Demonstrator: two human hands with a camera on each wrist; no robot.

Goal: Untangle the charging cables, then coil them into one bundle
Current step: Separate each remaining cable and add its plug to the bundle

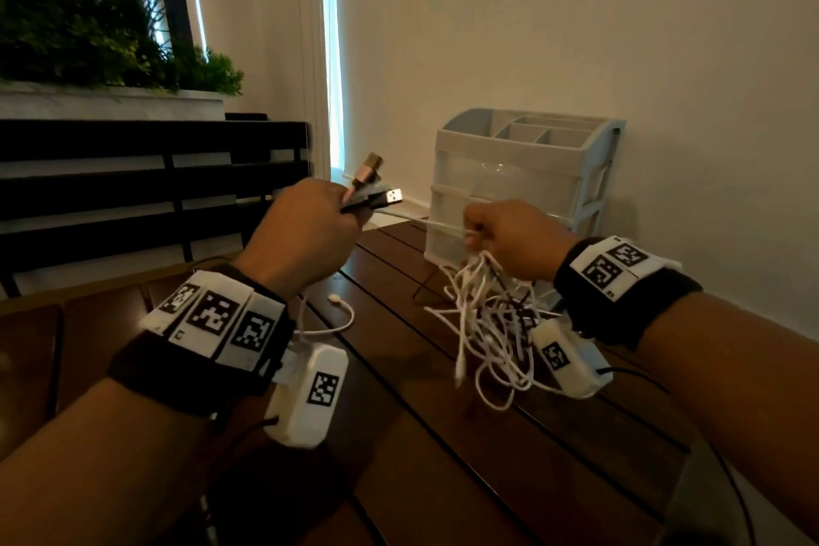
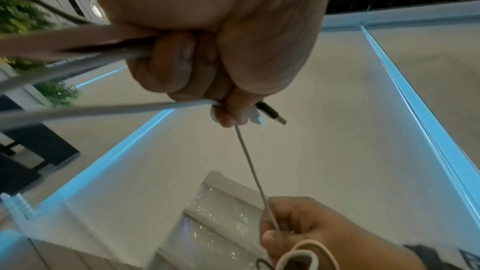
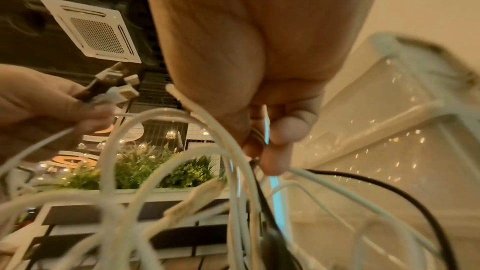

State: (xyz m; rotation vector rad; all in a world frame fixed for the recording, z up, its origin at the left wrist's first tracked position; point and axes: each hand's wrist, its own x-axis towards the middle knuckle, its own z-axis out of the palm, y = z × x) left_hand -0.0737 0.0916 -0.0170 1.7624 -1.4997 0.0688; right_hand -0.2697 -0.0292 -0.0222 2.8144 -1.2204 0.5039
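Note:
My left hand (image 1: 310, 226) is raised over the table and grips several cable ends; their USB plugs (image 1: 381, 191) fan out past the fingers, one pink and gold, one black, one white. A taut white cable (image 1: 421, 223) runs from that fist to my right hand (image 1: 509, 239). The right hand grips a tangled bunch of white and dark cables (image 1: 492, 324) that hangs in loops down to the table. In the left wrist view the fist (image 2: 207, 69) clamps the cables and the black plug (image 2: 272, 114) sticks out. In the right wrist view the loops (image 3: 182, 171) crowd the palm.
A grey plastic drawer organiser (image 1: 523, 173) stands on the dark wooden slat table (image 1: 443, 457) against the wall, just behind the right hand. One loose white cable end (image 1: 341, 310) lies on the table. A dark bench and planter (image 1: 111, 49) sit at the left.

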